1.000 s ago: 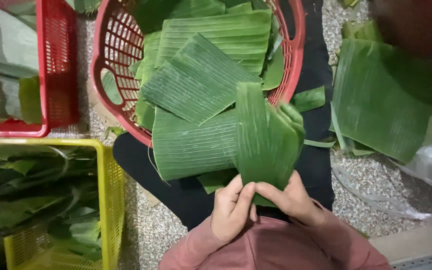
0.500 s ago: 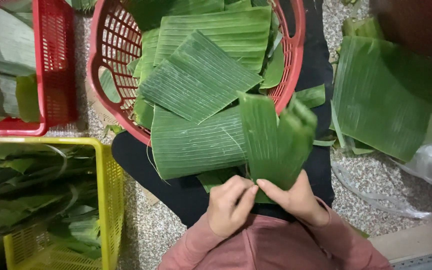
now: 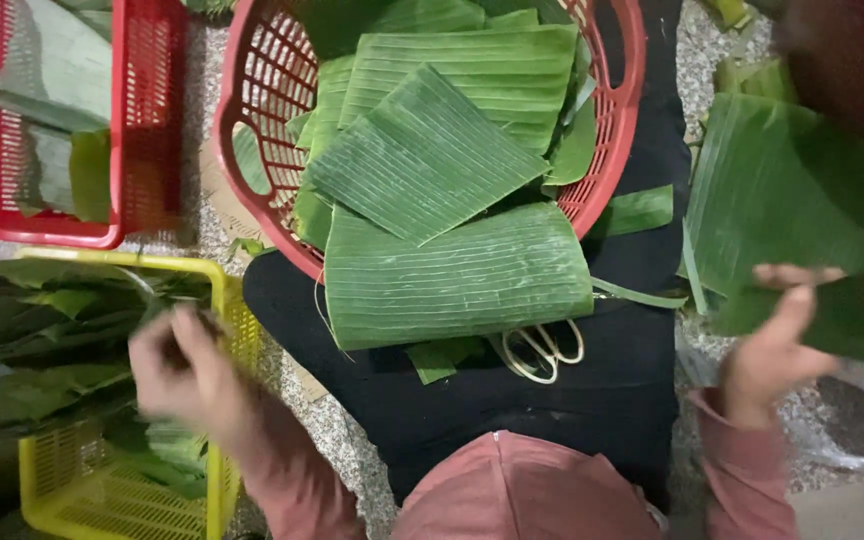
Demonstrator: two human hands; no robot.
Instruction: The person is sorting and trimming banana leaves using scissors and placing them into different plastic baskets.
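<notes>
Lap: the folded leaf piece that both hands pinched together half a second ago is gone from here; a pair of pale-handled scissors (image 3: 542, 352) now lies uncovered on the dark trousers (image 3: 512, 400), partly under the nearest leaf.
Left hand (image 3: 184, 372): has swung out from the middle to the yellow crate (image 3: 102, 480) and is blurred with motion; fingers loosely curled over the dark leaves (image 3: 42, 350) there. Whether it grips one, I cannot tell.
Right hand (image 3: 777, 350): has swung the other way, fingers spread and raised, touching the lower edge of the large banana leaf (image 3: 782, 190) lying on the floor at the right; no firm pinch shows.
Work in hand: the hands have parted, so the folding seen a moment ago looks finished, and each hand seems to be at a fresh stock of leaves.
Cut leaf stack (image 3: 452, 270): rectangular ribbed pieces overlap from the lap up into the round red basket (image 3: 252, 90), unmoved since before.
Far left: a square red crate (image 3: 142, 130) holds a few paler leaves.
Floor (image 3: 342, 440): speckled stone, with green trimmings scattered.
</notes>
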